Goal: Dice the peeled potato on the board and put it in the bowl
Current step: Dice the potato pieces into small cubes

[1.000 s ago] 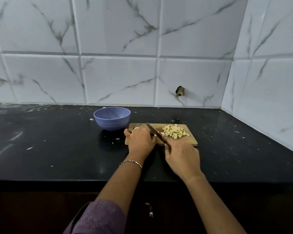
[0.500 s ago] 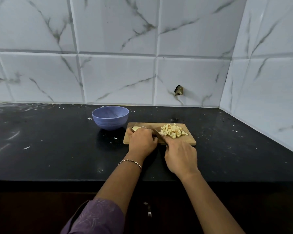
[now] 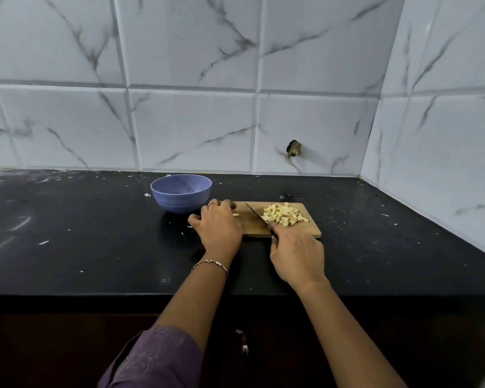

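A rectangular wooden chopping board [image 3: 249,229] lies on the black stone counter [image 3: 95,233] at the centre of the frame. A heap of small pale-yellow potato dice [image 3: 284,214] sits on its right half. The round violet-blue plastic bowl [image 3: 179,204] stands just left of the board's far left corner, close to it, and whether they touch cannot be told. The left hand [image 3: 219,228], with a ring on one finger and a thin metal bracelet [image 3: 209,263] at the wrist, covers the board's left end. Its fingers are curled down over an uncut potato piece [image 3: 236,215], of which only a pale sliver shows at the fingertips. The right hand [image 3: 297,254] sits at the board's near edge, clenched around the handle of a dark-bladed kitchen knife [image 3: 256,213]. The blade slants toward the upper left across the board, between the left hand and the heap, touching the heap's left side. A purple patterned sleeve [image 3: 157,357] shows at the lower left. White marble-veined wall tiles [image 3: 191,130] fill the top of the frame.
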A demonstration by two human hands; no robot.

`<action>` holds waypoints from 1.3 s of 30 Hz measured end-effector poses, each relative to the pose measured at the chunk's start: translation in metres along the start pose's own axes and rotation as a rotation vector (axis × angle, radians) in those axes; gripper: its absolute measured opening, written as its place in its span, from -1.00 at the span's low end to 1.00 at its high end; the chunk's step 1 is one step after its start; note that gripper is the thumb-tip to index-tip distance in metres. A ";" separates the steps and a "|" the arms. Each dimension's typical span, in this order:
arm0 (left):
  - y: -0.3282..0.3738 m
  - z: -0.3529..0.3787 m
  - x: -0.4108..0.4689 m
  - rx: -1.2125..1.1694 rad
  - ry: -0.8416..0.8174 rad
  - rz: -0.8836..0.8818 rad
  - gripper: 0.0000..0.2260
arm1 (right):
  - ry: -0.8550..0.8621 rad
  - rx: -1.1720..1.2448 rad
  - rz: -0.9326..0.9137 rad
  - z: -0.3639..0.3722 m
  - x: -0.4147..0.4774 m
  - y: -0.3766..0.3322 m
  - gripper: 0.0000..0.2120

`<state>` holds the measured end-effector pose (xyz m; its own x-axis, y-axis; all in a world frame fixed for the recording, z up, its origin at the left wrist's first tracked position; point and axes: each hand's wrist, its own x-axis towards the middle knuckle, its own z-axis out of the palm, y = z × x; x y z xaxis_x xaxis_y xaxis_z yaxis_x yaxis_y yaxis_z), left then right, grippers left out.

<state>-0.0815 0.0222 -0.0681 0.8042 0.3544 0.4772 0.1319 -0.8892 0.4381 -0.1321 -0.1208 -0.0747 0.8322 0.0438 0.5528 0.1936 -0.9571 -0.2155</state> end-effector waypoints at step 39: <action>-0.004 0.003 0.049 0.417 -0.304 0.405 -0.66 | -0.065 0.093 0.052 -0.009 0.008 0.003 -0.72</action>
<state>-0.0414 0.0423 -0.0488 0.9573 -0.0754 0.2791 -0.0513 -0.9944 -0.0927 -0.1290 -0.1254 -0.0636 0.8737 0.0157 0.4863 0.1939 -0.9279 -0.3184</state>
